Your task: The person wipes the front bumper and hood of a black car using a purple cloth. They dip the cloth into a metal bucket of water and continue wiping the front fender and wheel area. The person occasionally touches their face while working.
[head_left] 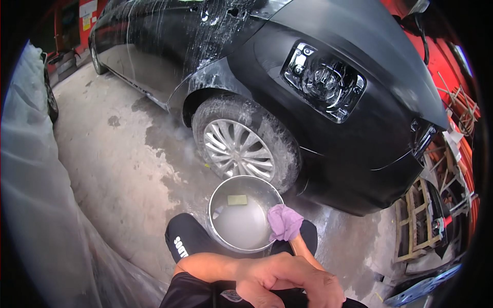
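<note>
**Purple cloth on the basin rim beside a soapy black car**

At the far left hangs a sheet of clear, wrinkled plastic film (36,205), covering that edge of the scene from top to bottom. Right of it spreads the grey concrete floor (113,169), dry and pale on the left, dark and wet nearer the car.

The black car (318,46) fills the far side, its door and fender streaked with white suds. Its front wheel, a silver multi-spoke alloy rim in a soap-smeared tyre (237,149), stands on the wet floor, and the rectangular headlight (324,81) sits to the right of it.

Just near of the wheel rests a round, shiny metal basin (222,197) holding cloudy grey water, with a small yellow-green rectangular sponge (237,199) floating at its far side. The person's knees in black shorts lie on either side of the basin's near rim.

The left hand (287,282) lies across the lap at the bottom, its fingers curled loosely inward and gripping nothing that can be seen. The right hand (286,226) is hidden under a crumpled purple cloth (284,220), which it grips at the basin's right rim; only the forearm shows below it.

At the far right stand wooden frames (418,220) against a red wall (452,66).
</note>
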